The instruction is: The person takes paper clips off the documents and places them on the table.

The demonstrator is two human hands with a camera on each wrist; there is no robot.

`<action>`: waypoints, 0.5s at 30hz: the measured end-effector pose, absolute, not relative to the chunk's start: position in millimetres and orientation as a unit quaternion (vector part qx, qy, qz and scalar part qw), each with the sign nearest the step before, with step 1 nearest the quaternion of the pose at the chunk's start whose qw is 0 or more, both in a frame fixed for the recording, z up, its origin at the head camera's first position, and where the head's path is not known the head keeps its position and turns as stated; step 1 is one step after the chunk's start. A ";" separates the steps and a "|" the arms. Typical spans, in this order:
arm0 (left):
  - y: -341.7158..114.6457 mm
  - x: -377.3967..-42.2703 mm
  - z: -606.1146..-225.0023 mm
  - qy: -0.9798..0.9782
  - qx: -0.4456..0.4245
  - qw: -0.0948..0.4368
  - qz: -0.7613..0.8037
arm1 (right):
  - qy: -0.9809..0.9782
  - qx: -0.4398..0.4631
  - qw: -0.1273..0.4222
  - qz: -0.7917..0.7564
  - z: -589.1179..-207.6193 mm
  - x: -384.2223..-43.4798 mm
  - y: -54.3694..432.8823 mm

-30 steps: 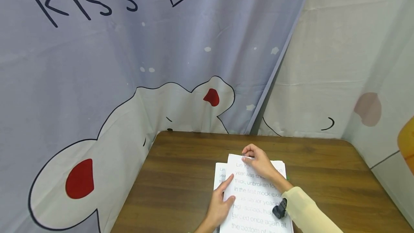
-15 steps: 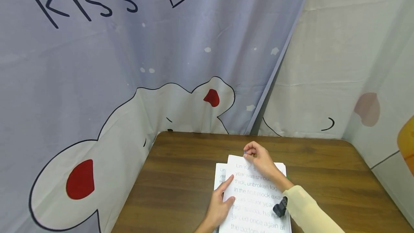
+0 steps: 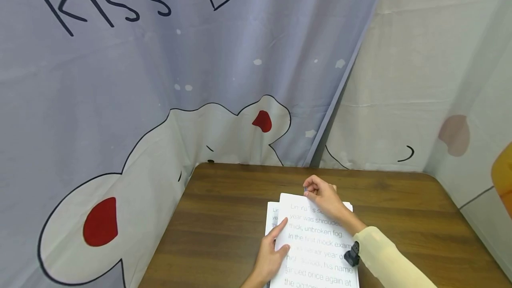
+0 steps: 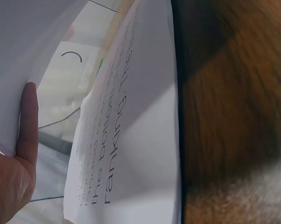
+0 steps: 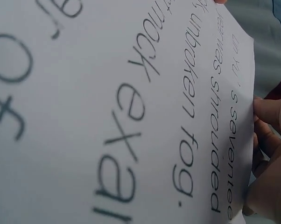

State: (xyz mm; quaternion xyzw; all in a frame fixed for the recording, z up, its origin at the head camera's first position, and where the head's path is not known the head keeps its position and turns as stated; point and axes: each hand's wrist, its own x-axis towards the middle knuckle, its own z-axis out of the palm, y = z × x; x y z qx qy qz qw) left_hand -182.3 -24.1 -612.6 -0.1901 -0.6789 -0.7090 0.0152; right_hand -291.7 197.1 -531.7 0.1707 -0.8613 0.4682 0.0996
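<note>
My left hand (image 3: 267, 257) grips the left edge of some printed paper sheets (image 3: 314, 248), raised at a tilt over the table. In the left wrist view a finger (image 4: 29, 121) lies against the lifted sheets. My right hand (image 3: 326, 199) is at their top edge, pinching a small bluish thing (image 3: 306, 189) too small to name. The right wrist view has this hand (image 5: 271, 163) close to the top line of print; the fingertips are partly hidden there. Below the lifted sheets lies a stack of similar printed paper (image 4: 145, 112).
A brown wooden table (image 3: 224, 221) carries the paper. Behind it hangs a blue-grey curtain (image 3: 100, 79) with cartoon figures and lettering; pale fabric (image 3: 400, 79) covers the right side. A small green spot (image 4: 101, 63) shows beyond the stack.
My right hand has moved slightly right and up off the sheets' top edge with the small bluish thing, uncovering more print. The left hand keeps its grip; the sheets' top edge dips slightly.
</note>
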 end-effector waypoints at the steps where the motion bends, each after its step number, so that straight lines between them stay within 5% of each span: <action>1: -24.6 -182.2 -612.4 -0.679 -0.189 0.014 -0.709 | -0.863 0.169 0.101 0.465 -531.4 -291.6 197.8; 15: -30.8 -184.2 -609.1 -0.686 -0.170 0.012 -0.707 | -0.874 0.151 0.099 0.451 -527.5 -293.6 220.8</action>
